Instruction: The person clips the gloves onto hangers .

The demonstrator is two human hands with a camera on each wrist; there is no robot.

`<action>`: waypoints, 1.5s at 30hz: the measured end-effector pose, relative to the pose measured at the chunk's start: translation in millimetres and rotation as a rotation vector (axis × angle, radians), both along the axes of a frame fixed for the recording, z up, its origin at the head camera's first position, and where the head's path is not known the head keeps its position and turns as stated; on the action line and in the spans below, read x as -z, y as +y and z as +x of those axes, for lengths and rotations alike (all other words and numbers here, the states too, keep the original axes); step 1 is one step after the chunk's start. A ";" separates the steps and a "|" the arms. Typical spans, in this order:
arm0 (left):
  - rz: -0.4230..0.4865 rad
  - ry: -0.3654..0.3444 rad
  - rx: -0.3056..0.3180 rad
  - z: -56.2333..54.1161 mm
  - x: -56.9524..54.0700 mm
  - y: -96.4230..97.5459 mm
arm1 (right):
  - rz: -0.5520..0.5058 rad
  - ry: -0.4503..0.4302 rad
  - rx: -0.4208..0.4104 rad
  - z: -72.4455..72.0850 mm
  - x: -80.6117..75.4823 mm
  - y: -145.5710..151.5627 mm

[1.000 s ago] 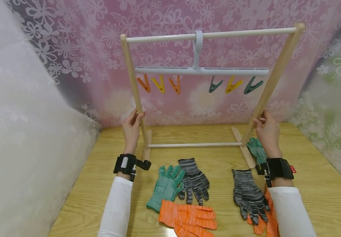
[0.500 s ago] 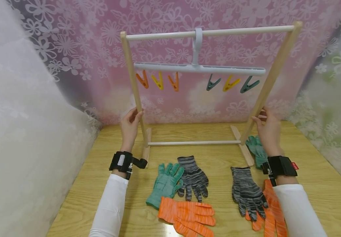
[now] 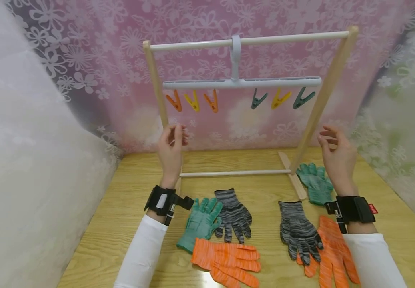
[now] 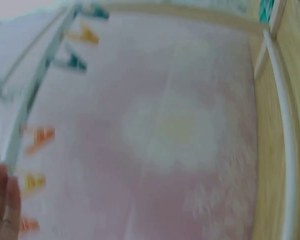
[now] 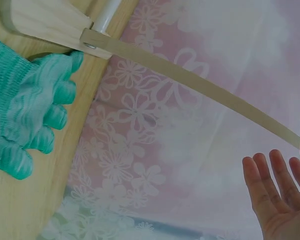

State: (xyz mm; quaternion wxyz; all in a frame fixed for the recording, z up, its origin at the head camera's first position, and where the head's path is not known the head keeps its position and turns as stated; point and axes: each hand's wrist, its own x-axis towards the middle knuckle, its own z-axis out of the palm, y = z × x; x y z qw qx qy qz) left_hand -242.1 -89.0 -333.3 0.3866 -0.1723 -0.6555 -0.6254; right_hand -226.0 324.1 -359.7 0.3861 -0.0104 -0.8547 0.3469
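Note:
A wooden rack (image 3: pixel 320 100) with white rods stands at the back of the table. From its top rod hangs a pale grey hanger (image 3: pixel 207 84) carrying orange, yellow and dark green clothespins (image 3: pixel 281 99). My left hand (image 3: pixel 171 154) is raised in front of the rack's left post, its fingers loosely bent and holding nothing. In the left wrist view the fingertips (image 4: pixel 12 195) show near the hanger and clips. My right hand (image 3: pixel 339 160) is in the air just right of the right post, apart from it. The right wrist view shows its fingers (image 5: pixel 280 172) loosely spread, with nothing in them.
On the left part of the wooden table (image 3: pixel 121 224) lie a green glove (image 3: pixel 200 224), a grey striped glove (image 3: pixel 233 214) and an orange glove (image 3: pixel 225 260). To the right are another grey glove (image 3: pixel 297 230), an orange glove (image 3: pixel 337 252) and a green glove (image 3: pixel 315 184).
Both hands have let go of the rack's posts. The left hand has shifted right, in front of its post; the right hand has moved right, away from its post. The rack still stands.

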 end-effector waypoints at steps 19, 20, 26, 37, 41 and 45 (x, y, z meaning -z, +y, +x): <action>-0.667 -0.244 0.198 -27.3 -25.3 210.1 | 0.082 -0.004 -0.013 42.2 27.9 36.7; -0.660 -0.243 0.202 -28.7 -24.8 213.9 | 0.083 -0.011 -0.007 44.6 28.5 39.7; -0.570 -0.157 0.254 -34.5 -23.0 234.4 | 0.098 -0.011 0.000 56.2 36.0 56.7; -0.483 -0.060 0.240 -30.2 -36.3 248.0 | 0.132 -0.048 -0.036 59.9 45.5 61.9; -0.463 -0.057 0.272 -22.0 -41.8 250.7 | 0.157 -0.094 -0.089 59.0 52.1 62.6; -0.431 -0.036 0.302 -14.9 -46.4 254.2 | 0.211 -0.178 -0.158 56.1 62.2 65.7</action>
